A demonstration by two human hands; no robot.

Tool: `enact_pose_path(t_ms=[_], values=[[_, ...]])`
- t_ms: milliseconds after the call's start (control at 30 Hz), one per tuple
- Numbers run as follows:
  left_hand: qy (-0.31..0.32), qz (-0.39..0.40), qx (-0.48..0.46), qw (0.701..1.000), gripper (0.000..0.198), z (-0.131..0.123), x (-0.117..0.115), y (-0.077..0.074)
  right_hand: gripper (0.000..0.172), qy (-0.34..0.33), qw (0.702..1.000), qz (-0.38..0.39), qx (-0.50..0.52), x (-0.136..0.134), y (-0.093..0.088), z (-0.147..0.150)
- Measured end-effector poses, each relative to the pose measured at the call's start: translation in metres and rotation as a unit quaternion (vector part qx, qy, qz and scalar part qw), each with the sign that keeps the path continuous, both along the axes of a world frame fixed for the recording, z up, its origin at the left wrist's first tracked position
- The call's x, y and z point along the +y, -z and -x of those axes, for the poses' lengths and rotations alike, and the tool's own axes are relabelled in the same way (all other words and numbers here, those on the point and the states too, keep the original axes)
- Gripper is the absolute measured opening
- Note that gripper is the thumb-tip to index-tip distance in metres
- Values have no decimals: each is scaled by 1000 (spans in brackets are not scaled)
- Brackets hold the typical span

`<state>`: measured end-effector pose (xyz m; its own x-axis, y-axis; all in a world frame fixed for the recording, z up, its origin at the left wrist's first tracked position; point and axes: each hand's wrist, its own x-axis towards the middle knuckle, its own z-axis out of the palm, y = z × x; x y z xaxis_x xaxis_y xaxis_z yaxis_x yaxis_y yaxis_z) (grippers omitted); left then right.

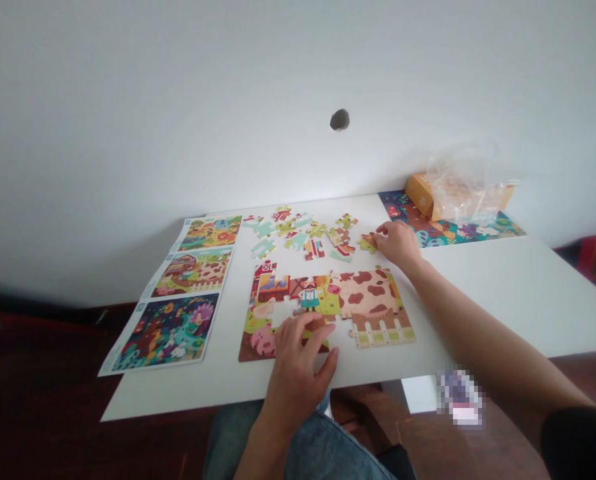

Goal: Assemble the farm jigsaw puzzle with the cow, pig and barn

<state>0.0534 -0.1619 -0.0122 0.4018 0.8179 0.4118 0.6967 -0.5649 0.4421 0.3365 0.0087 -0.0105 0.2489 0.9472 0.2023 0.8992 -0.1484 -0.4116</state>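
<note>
A partly joined farm jigsaw puzzle (pixel 373 297) lies on the white table, showing a spotted cow, a fence, a farmer and a pig. My left hand (pixel 301 360) rests over its lower middle with the fingers apart, hiding some of the pieces there. A gap in the picture shows just above that hand. Up and to the right, my right hand (pixel 399 244) has its thumb and fingertips closed on the edge of a green and orange puzzle piece (pixel 367 243). Several loose puzzle pieces (pixel 294 240) are scattered behind the joined part.
A sheet of printed puzzle pictures (pixel 213 273) lies along the table's left side. At the back right, an orange box (pixel 419 193) and a clear plastic bag (pixel 471 190) sit on a dark, colourful assembled picture (pixel 508 228). The wall (pixel 278 100) stands directly behind the table.
</note>
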Motion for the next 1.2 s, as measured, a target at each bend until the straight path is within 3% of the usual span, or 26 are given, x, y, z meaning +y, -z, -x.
enact_pose_path(t_ms=[100, 167, 267, 433, 667, 733, 833, 900, 1000, 1100, 1200], values=[[-1, 6, -1, 1000, 26, 0, 0, 1, 32, -91, 995, -48, -16, -4, -1, 14], [-3, 9, -3, 1000, 26, 0, -1, 2, 39, -168, 985, -40, -15, -8, -3, 25], [-3, 14, -2, 1000, 27, 1, 0, 1, 46, -232, 972, -6, -21, -15, -5, 38], [-2, 15, -2, 1000, 27, 0, 0, 0, 39, -260, 965, 21, -11, -16, -5, 43], [-19, 10, -41, 999, 21, 5, 3, -6, 40, -247, 969, 23, -19, -13, -3, 34], [-46, -8, -52, 998, 18, 15, 22, -14, 39, -246, 969, 25, -24, -13, -3, 33], [-128, -38, -18, 991, 19, 40, 78, -27, 38, -245, 969, 28, -28, -13, -2, 33], [-189, -20, 48, 981, 24, 56, 124, -32, 38, -242, 969, 25, -30, -13, -1, 33], [-261, 47, 133, 955, 34, 69, 181, -26, 38, -242, 970, 19, -29, -13, 1, 32], [-317, 92, 186, 926, 43, 69, 205, -12, 38, -247, 969, 17, -23, -13, 3, 31], [-333, 81, 165, 925, 45, 68, 206, 2, 39, -252, 967, 19, -17, -12, 4, 31]])
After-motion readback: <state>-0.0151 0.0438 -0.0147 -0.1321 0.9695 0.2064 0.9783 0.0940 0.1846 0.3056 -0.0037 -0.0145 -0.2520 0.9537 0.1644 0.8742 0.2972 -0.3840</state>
